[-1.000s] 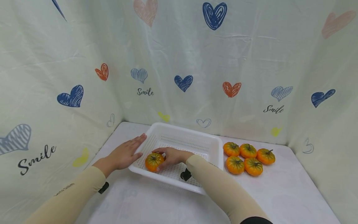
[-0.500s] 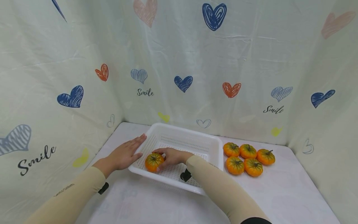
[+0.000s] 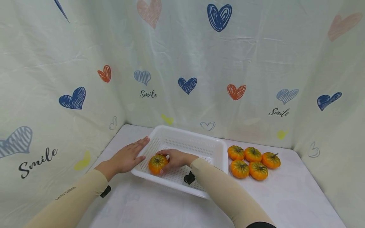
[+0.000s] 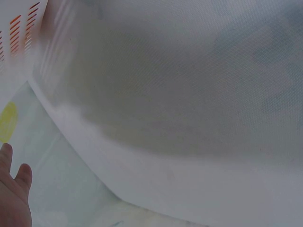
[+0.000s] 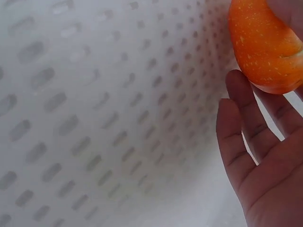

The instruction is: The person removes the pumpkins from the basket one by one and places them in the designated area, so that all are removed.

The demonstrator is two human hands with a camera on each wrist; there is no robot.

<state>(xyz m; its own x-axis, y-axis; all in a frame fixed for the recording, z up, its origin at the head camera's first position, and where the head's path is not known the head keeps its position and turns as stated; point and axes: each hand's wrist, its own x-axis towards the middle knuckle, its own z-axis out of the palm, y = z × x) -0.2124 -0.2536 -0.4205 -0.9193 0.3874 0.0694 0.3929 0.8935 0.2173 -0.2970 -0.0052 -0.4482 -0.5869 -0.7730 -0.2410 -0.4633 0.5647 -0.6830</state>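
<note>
Inside the white perforated plastic basket [image 3: 194, 141], near its left end, sits a small orange pumpkin [image 3: 157, 164] with a greenish top. My right hand [image 3: 177, 158] holds it from the right side, thumb and fingers around it. The right wrist view shows the pumpkin [image 5: 265, 47] between thumb and fingers, just above or on the perforated floor; I cannot tell which. With fingers extended, my left hand [image 3: 126, 156] rests against the basket's left rim. Only part of the left hand [image 4: 14, 198] appears in the left wrist view, low at the left.
Several more small pumpkins [image 3: 258, 170] are grouped on the white table [image 3: 296, 193], to the right of the basket. A curtain [image 3: 256, 63] printed with hearts hangs behind the table and along its sides. My right forearm [image 3: 225, 190] crosses the basket's front right corner.
</note>
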